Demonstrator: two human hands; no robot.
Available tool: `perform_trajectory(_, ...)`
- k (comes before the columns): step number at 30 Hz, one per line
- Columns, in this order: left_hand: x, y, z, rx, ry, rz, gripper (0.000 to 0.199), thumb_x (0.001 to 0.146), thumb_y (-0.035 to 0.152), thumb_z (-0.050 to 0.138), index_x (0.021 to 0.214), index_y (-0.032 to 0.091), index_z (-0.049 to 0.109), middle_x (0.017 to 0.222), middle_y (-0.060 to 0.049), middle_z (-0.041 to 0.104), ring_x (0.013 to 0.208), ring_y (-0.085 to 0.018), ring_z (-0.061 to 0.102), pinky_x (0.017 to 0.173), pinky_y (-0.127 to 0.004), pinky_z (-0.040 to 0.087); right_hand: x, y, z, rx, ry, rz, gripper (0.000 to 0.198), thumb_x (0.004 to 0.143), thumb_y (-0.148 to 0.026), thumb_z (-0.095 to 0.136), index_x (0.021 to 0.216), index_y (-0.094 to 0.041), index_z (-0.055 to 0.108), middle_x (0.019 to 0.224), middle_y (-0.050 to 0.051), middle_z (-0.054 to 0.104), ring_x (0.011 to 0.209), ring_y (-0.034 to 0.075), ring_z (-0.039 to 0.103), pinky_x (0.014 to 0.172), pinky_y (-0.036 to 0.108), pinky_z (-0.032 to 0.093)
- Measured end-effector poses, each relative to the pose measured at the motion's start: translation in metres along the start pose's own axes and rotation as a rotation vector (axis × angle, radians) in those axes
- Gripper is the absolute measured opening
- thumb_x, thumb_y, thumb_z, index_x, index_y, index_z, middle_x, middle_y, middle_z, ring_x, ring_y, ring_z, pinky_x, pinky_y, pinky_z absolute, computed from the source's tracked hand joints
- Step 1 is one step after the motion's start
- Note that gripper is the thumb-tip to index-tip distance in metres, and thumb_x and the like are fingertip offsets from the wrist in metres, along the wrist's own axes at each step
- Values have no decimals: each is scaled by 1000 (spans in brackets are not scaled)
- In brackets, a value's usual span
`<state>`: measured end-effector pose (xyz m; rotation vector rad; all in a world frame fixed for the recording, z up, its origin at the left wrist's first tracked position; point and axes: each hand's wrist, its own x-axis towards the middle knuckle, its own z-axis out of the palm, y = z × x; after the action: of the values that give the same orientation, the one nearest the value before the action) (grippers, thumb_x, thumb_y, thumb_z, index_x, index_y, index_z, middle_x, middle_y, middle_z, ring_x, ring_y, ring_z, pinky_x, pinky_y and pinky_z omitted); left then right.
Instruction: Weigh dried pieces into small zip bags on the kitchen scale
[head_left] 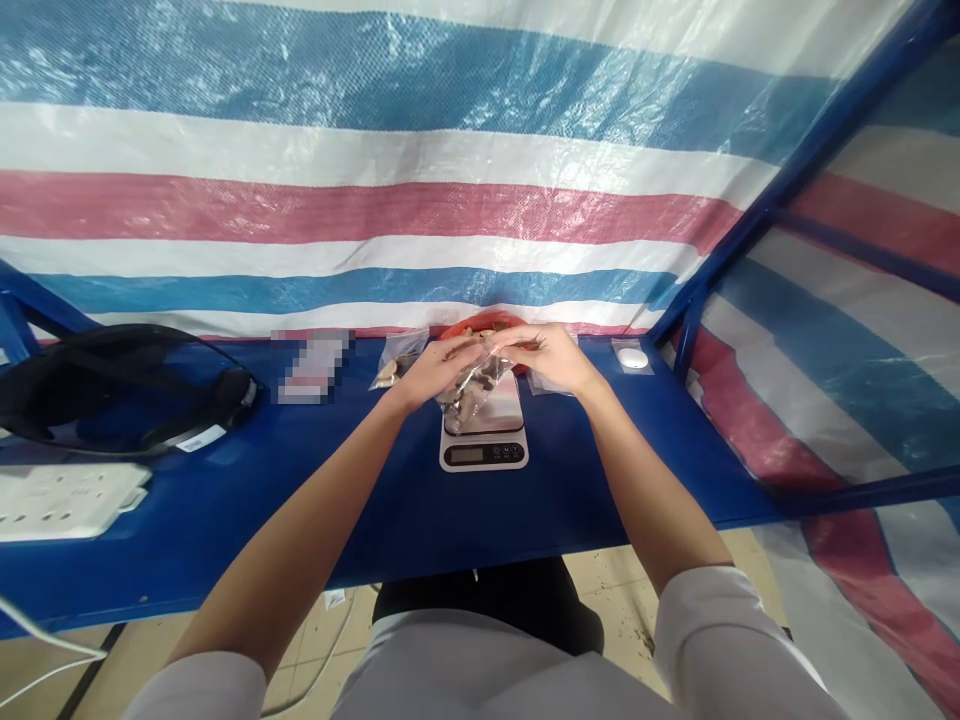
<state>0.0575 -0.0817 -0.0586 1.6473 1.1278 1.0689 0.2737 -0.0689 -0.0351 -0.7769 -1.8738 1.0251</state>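
Note:
Both hands grip the top of a clear plastic bag (466, 398) with several brownish-grey pieces inside, perhaps dried mushrooms. My left hand (442, 368) pinches the bag's left side, and my right hand (546, 355) pinches its upper right, the fingers almost meeting. Below the bag is a small white digital kitchen scale (484, 455) with a metal plate; whether the bag rests on it I cannot tell. Just behind the hands sits a red-orange container or bag (491, 321) with light brown pieces in it, partly hidden.
Left of the hands lies another clear bag (388, 372) with pieces; a further clear bag (546, 384) is partly under my right forearm. A white mouse-like object (632, 358) lies at right. Far left are a black headset (150, 440) and a white power strip (71, 500). Blue frame bars (686, 330) border the table.

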Motion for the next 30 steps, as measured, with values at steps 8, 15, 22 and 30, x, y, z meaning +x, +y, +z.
perform_trajectory(8,2,-13,1,-209,-16,-68,41,75,57,79,92,21,81,91,-6,76,81,-19,67,80,-30,53,10,8,6,38,19,-26,24,80,-43,77,95,-25,82,106,4,80,102,24,75,96,40,59)
perform_trajectory(15,-2,-26,16,-445,232,-54,41,71,56,82,84,19,72,90,-7,77,85,-21,71,79,-34,57,3,25,11,71,202,12,30,76,-47,80,96,-24,81,106,5,80,105,25,74,100,41,57)
perform_trajectory(22,-8,-21,34,-548,425,-40,37,75,54,77,86,22,63,89,-4,77,85,-21,73,78,-36,60,-1,41,26,283,405,267,52,64,-61,84,98,-22,80,102,6,80,101,26,75,92,42,62)
perform_trajectory(30,-2,-23,38,-488,336,-18,37,81,54,75,85,17,74,80,-4,75,75,-17,69,74,-30,56,0,47,36,278,412,187,39,73,-57,80,92,-24,82,97,3,81,98,26,76,94,41,62)
